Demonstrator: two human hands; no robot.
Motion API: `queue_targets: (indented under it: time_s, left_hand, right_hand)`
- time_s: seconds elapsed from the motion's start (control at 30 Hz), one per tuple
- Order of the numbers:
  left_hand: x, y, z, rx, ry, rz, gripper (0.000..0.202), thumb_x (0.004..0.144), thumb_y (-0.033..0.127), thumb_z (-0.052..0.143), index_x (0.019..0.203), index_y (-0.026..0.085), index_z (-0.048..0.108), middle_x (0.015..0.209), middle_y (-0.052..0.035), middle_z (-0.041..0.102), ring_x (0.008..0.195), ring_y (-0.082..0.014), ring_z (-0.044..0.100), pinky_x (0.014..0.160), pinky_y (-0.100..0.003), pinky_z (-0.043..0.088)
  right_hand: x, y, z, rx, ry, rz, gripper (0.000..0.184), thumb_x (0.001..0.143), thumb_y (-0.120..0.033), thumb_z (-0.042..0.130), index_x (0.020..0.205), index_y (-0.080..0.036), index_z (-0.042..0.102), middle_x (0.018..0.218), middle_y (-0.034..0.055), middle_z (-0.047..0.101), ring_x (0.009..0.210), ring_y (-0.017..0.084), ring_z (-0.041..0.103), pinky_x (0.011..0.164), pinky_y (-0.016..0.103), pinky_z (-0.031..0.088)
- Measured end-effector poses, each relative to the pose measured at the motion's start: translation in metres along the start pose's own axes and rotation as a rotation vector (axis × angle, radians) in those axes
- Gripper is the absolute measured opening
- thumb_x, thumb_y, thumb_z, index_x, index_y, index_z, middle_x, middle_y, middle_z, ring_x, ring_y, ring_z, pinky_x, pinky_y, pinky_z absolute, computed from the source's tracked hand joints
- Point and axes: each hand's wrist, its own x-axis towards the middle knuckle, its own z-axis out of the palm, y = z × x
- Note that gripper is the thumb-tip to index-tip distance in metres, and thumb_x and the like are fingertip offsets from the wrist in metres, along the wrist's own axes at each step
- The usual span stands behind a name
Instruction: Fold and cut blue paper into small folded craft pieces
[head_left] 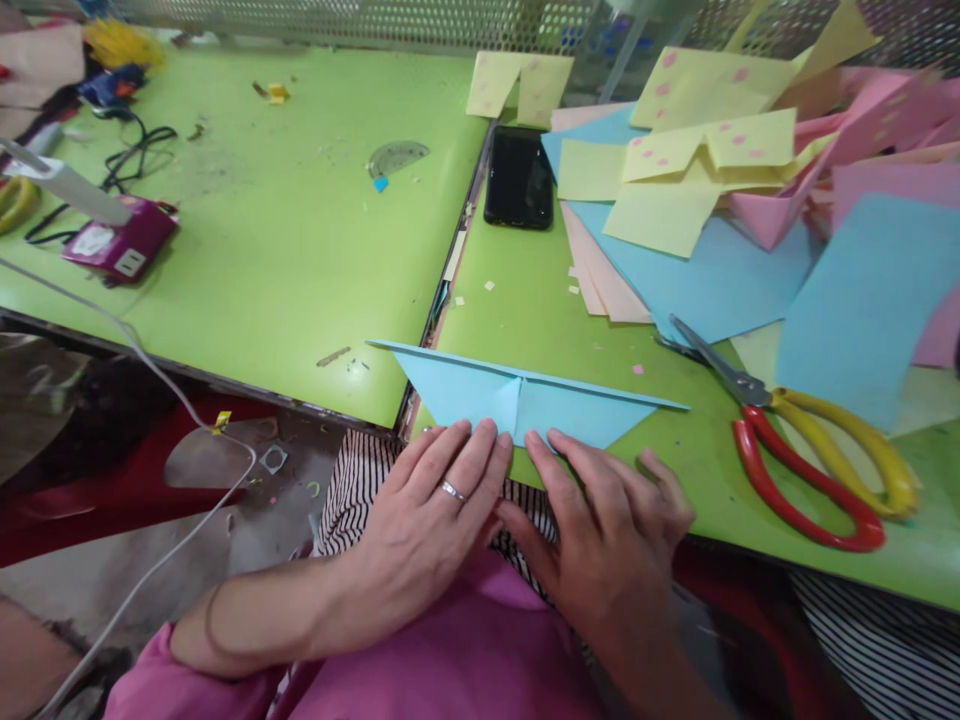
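Note:
A folded light-blue paper [517, 395], shaped like a wide downward triangle with a centre seam, lies at the near edge of the green table [300, 260]. My left hand [435, 510], wearing a ring, lies flat with fingers stretched out, fingertips pressing the paper's lower left part. My right hand [607, 530] also lies flat and open, its fingertips on the paper's lower right part. Both hands meet near the paper's bottom point.
Red-and-yellow scissors [810, 450] lie to the right. A black phone [519, 178] rests behind the paper. Loose blue, yellow and pink sheets [720, 200] pile at back right. A magenta box [120, 240] and cables sit at left.

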Motion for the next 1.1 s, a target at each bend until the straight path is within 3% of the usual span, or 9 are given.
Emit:
queue_targets:
  time_s: [0.3,0.57,1.1]
  left_hand:
    - [-0.0001,0.0022,-0.0003,0.004,-0.013,-0.007,0.044,0.097,0.032,0.047,0.138,0.017,0.052,0.14,-0.0055,0.056,0.127,-0.0225,0.048,0.112,-0.038,0.032]
    - [0.0007,0.0017,0.0,0.017,-0.018,0.007,0.041,0.098,0.027,0.044,0.138,0.016,0.052,0.14,-0.0058,0.056,0.128,-0.0223,0.047,0.111,-0.037,0.035]
    - [0.0006,-0.0001,-0.0011,0.02,-0.038,0.037,0.042,0.099,0.025,0.041,0.138,0.015,0.05,0.141,-0.0074,0.055,0.131,-0.0221,0.046,0.113,-0.037,0.035]
  right_hand:
    - [0.0033,0.0022,-0.0019,-0.015,-0.025,-0.024,0.049,0.093,-0.049,0.051,0.128,-0.015,0.059,0.112,0.0142,0.068,0.105,0.027,0.058,0.109,0.055,0.03]
    - [0.0069,-0.0004,-0.0056,0.036,-0.034,-0.021,0.045,0.093,-0.047,0.053,0.124,-0.015,0.059,0.122,0.0139,0.068,0.114,0.028,0.059,0.112,0.057,0.025]
    - [0.0045,0.0005,-0.0032,0.101,-0.067,0.0,0.049,0.093,-0.046,0.053,0.13,-0.016,0.055,0.123,0.0144,0.067,0.115,0.029,0.06,0.113,0.057,0.021]
